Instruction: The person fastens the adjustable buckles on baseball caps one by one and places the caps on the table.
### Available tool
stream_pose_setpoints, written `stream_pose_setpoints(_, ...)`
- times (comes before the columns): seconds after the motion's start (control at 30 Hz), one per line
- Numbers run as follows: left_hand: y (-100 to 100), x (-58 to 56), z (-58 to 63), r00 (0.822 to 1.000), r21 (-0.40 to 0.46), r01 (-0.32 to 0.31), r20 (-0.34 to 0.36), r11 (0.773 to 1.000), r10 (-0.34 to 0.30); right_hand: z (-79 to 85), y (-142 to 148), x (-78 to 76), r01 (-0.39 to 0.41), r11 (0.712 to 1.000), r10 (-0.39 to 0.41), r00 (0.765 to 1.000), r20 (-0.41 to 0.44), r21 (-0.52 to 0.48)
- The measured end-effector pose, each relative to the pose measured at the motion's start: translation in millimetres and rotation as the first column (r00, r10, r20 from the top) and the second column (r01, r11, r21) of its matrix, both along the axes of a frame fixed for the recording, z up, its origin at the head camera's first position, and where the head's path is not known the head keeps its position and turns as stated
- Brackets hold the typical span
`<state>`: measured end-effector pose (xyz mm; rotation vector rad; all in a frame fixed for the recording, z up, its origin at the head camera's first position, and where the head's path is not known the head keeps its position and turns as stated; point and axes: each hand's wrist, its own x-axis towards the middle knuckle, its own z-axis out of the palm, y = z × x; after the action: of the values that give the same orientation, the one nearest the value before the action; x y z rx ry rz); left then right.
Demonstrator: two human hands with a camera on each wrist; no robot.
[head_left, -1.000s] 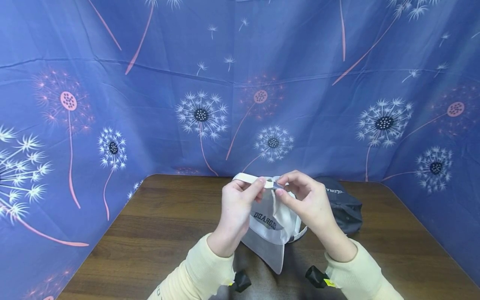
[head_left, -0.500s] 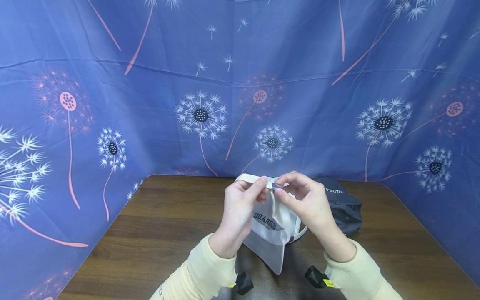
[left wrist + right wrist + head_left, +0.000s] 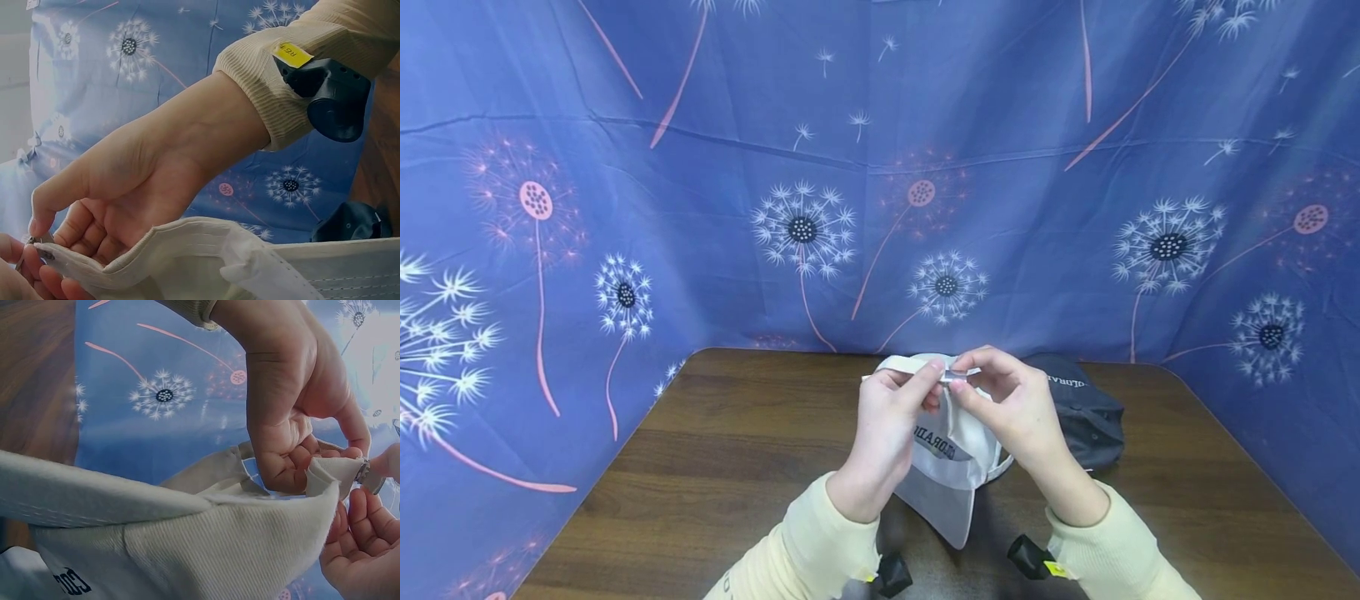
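Both hands meet at the strap (image 3: pixel 901 363) of a light cap (image 3: pixel 951 442) with dark lettering and a greyish brim. Between thumb and fingers, my left hand (image 3: pixel 883 429) pinches the strap just left of a small metal buckle (image 3: pixel 956 375). On the buckle's right side, my right hand (image 3: pixel 1018 408) pinches it by thumb and forefinger. In the right wrist view the buckle (image 3: pixel 362 470) sits on the ribbed strap among the fingertips. Fingers partly cover it in the left wrist view. How far the strap passes through the buckle is hidden.
A dark cap (image 3: pixel 1086 417) with white lettering lies behind my right hand on the wooden table (image 3: pixel 722 467). A blue dandelion-print cloth (image 3: pixel 850 250) hangs along the back and sides. Black wrist cameras (image 3: pixel 1028 557) jut inward from both yellow sleeves.
My left hand has edged right, closer to the buckle, and the strap loop beside it has flattened. The light cap has shifted slightly right. My right hand stays almost in place.
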<state>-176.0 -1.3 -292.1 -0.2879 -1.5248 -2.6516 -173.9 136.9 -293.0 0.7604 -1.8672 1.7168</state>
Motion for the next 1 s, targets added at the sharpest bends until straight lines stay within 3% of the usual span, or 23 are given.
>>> stream_pose_setpoints(0.3, 0.2, 2.4, -5.3, 0.996, 0.058, 0.084, 0.023, 0.995, -0.085, -0.7, 1.2, 0.6, 0.027, 1.0, -0.027, 0.999, 0.02, -0.001)
stream_pose_setpoints(0.6, 0.9, 2.3, -6.4, 0.998, 0.066, 0.062, 0.021, 0.996, -0.063, -0.9, 1.6, 0.9, 0.036, 0.999, -0.036, 0.998, 0.042, 0.004)
stream_pose_setpoints(1.0, 1.4, 3.4, -5.2, 0.997, 0.023, 0.066, 0.026, 0.998, -0.067, -2.2, 0.0, -1.1, 0.01, 1.0, -0.01, 1.0, -0.009, -0.013)
